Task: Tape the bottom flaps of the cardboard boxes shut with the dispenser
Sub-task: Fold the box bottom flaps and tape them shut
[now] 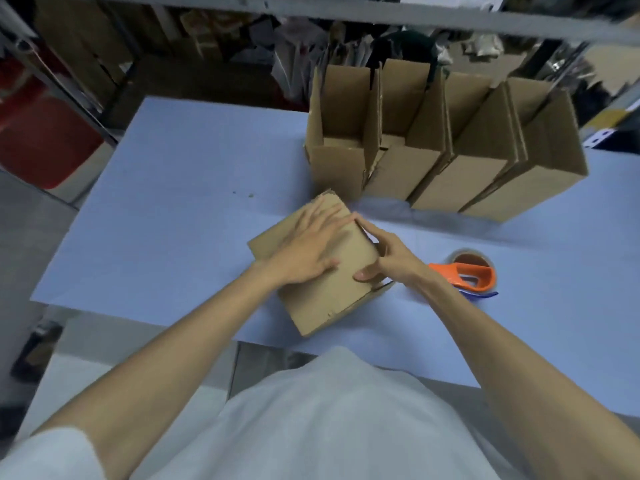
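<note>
The box lies flat under your left hand, whose fingers are spread straight across its top face and press down on it. Your right hand grips the box's right edge, thumb on top and fingers curled over the side, with the forefinger reaching toward your left fingertips. The dispenser sits on the table just right of your right wrist, untouched. Beyond your fingertips stand open boxes in a row.

Matt brown cardboard box, glossy orange plastic dispenser, smooth matt blue table.
</note>
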`<state>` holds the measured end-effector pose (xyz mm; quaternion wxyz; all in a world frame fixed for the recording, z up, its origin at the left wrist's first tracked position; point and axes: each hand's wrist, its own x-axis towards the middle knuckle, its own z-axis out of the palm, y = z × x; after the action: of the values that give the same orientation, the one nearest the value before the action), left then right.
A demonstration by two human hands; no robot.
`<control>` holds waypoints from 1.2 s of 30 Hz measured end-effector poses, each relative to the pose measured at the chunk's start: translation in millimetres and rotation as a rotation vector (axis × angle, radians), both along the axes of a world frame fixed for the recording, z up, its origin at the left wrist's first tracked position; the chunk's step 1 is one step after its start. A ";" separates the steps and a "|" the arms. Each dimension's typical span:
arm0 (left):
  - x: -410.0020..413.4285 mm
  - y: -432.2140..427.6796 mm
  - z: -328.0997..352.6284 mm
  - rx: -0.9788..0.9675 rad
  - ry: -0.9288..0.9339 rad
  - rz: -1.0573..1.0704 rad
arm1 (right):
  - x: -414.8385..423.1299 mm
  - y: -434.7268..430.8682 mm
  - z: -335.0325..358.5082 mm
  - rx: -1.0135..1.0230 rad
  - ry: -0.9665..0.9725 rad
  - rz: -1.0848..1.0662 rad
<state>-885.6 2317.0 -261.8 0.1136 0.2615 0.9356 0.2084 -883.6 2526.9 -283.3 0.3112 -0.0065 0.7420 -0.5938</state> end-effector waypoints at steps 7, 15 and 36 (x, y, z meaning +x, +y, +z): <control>-37.3 28.4 -0.4 -0.334 -0.010 -0.162 | 21.5 0.2 -6.8 0.533 0.250 -0.261; -35.7 22.0 2.9 -0.522 -0.313 0.405 | 44.9 -27.5 -20.3 0.248 0.101 -0.615; -28.3 42.2 -23.6 0.188 -0.171 0.450 | 76.5 -53.9 -24.1 0.280 0.104 -0.887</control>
<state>-913.9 2359.2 -285.4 0.1181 0.0377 0.9337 0.3358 -807.2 2473.0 -307.4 -0.0124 0.3236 0.7607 -0.5626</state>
